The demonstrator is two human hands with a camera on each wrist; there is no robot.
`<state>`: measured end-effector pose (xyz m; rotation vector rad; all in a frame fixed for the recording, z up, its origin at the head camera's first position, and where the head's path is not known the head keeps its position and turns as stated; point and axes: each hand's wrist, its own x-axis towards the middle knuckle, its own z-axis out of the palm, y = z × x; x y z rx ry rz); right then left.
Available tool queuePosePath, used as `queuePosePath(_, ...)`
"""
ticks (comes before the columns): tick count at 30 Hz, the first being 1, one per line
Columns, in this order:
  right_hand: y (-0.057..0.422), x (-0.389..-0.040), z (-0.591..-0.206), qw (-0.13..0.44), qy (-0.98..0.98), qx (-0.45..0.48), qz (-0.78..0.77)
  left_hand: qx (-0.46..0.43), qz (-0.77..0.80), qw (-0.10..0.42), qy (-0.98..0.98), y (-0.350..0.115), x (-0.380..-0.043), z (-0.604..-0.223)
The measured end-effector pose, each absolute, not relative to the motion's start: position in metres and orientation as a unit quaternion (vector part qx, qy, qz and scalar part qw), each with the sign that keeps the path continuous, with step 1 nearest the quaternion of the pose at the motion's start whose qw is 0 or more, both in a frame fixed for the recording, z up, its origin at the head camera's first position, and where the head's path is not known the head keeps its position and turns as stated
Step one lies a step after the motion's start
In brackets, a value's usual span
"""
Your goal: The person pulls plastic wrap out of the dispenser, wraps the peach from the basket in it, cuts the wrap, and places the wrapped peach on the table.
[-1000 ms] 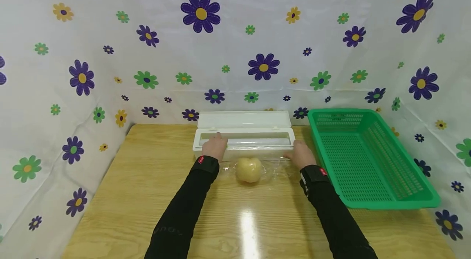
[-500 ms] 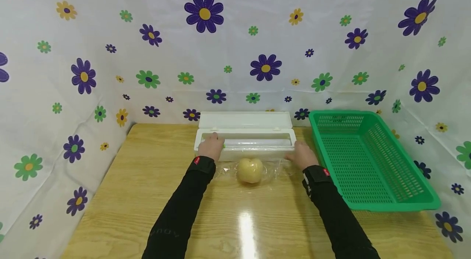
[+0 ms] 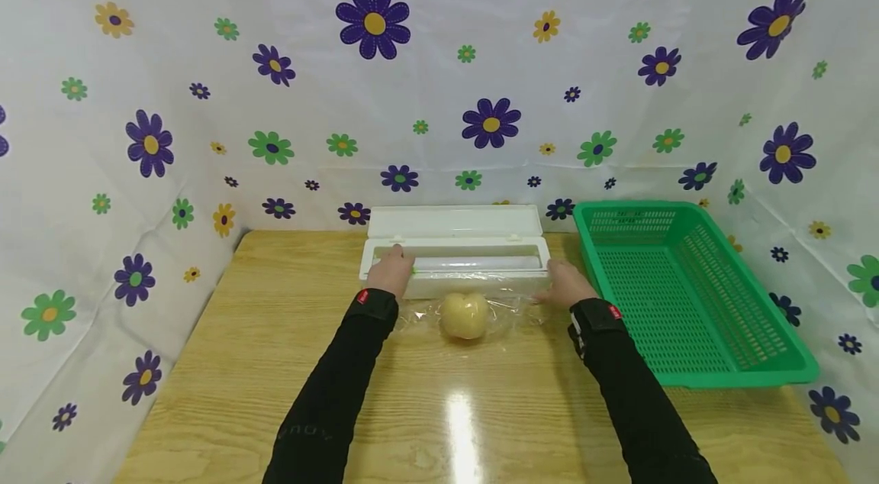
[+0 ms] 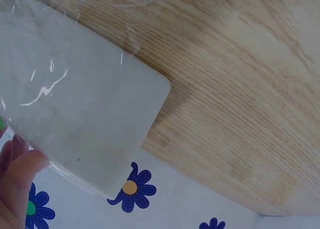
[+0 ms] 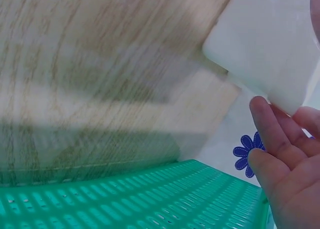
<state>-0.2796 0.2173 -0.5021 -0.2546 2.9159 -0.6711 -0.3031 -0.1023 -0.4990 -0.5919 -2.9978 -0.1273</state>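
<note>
A white cling film box [image 3: 439, 288] stands at the back of the table with its lid [image 3: 453, 222] raised and a roll [image 3: 474, 263] inside. Clear film [image 3: 508, 312] runs over the front wall and around a pale yellow apple [image 3: 464, 316] just in front. My left hand [image 3: 391, 272] is at the box's left front edge, pinching a small green slide cutter [image 3: 413, 269], mostly hidden by the fingers. At the right end, my right hand [image 3: 568, 285] grips the box, thumb low on the front; its fingers [image 5: 270, 124] reach the corner in the right wrist view.
A green plastic basket [image 3: 742, 379] stands on the right, close beside my right forearm. The wooden table [image 3: 275, 362] ends at a flower-printed cloth [image 3: 439, 87] at the back and sides.
My left hand has slid left along the box's front edge, the green slide cutter with it. My right hand stays at the right end, its wrist slightly further right. The apple has not moved.
</note>
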Motion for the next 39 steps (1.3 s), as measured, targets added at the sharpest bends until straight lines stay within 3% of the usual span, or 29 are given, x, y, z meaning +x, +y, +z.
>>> queuePosePath(16, 0.212, -0.279, -0.486, 0.104, 0.955, -0.063, -0.269, -0.195, -0.033, 0.034, -0.980, -0.106, -0.302, -0.495)
queuePosePath(24, 0.213, -0.280, -0.489, 0.094, 0.955, -0.069, -0.273, -0.134, -0.081, -0.009, -0.988, -0.107, -0.304, -0.503)
queuePosePath(39, 0.213, -0.281, -0.491, 0.104, 0.956, -0.068, -0.267, -0.197, -0.052, -0.013, -0.979, -0.121, -0.306, -0.490)
